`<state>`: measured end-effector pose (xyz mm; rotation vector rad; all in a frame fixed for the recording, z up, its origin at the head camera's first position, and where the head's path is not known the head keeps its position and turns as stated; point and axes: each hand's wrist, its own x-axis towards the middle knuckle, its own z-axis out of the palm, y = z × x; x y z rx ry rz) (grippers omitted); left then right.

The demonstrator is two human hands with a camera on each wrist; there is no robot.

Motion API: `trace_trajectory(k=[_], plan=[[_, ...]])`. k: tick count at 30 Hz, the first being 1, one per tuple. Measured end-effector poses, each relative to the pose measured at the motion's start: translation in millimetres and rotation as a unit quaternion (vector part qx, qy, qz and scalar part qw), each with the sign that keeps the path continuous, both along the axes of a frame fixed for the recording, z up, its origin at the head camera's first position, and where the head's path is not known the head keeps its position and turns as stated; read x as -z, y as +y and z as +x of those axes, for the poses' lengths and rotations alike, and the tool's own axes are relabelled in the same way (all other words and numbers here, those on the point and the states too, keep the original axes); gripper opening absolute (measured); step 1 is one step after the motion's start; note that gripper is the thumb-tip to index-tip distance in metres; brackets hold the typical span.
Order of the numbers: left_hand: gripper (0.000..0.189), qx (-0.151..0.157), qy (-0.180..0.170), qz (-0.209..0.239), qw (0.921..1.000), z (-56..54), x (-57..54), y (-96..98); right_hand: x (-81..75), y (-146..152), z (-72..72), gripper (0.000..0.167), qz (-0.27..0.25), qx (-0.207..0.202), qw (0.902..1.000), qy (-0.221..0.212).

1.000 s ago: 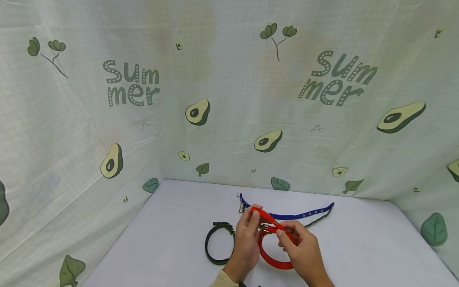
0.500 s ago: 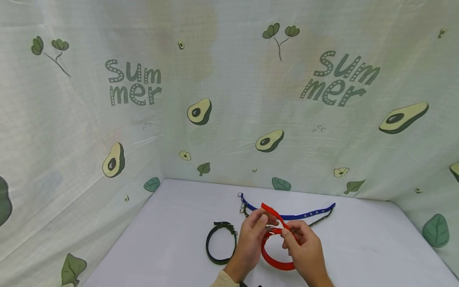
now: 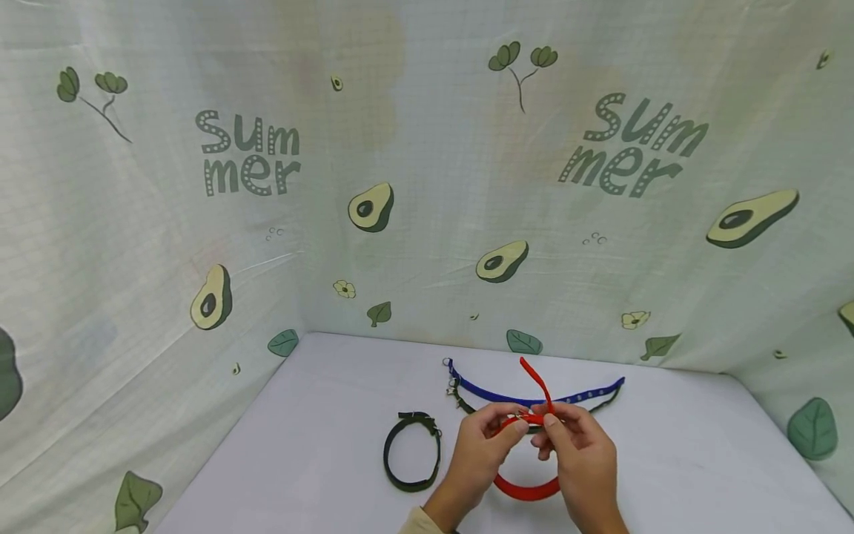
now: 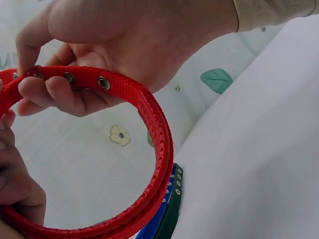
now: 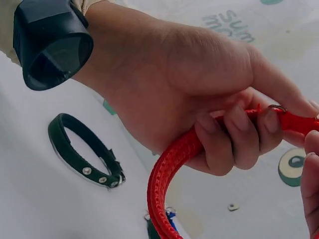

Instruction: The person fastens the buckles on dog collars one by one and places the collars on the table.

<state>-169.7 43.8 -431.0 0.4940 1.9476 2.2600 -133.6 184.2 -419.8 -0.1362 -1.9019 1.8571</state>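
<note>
Both hands hold a red collar (image 3: 527, 492) a little above the table, its loop hanging below them. My left hand (image 3: 475, 454) pinches the collar near its metal fitting; in the right wrist view its fingers curl round the red band (image 5: 169, 172). My right hand (image 3: 587, 456) pinches the strap beside it, and the loose strap end (image 3: 532, 373) sticks up above the fingers. Metal-rimmed holes (image 4: 103, 82) run along the strap in the left wrist view. Fingers partly hide the buckle area.
A dark green collar (image 3: 385, 454), closed in a loop, lies left of the hands on the white table (image 3: 320, 415). Behind the hands lie a blue collar (image 3: 494, 393) and another dark green collar (image 3: 460, 400). A printed cloth (image 3: 427, 148) surrounds the table.
The strap end has come out of the left fingers and now points upward. My left hand has shifted right to the collar's fitting, closer to the right hand.
</note>
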Motion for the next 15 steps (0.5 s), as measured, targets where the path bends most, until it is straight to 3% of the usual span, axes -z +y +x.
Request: trace_trajectory(k=[5,10,15], plan=[[0.021,0.007,0.002,-0.004,1.0000,1.9,-1.9,0.9,1.0,-1.8,1.6,0.032,0.055,0.041,0.9970,0.036],[0.020,0.007,0.016,-0.036,0.9992,2.3,-4.7,-1.7,1.7,1.4,1.4,0.052,0.152,0.079,0.9828,0.068],[0.019,0.019,0.052,-0.059,0.9967,0.4,-6.6,-7.4,1.1,7.0,-0.2,0.067,0.190,0.063,0.9726,0.118]])
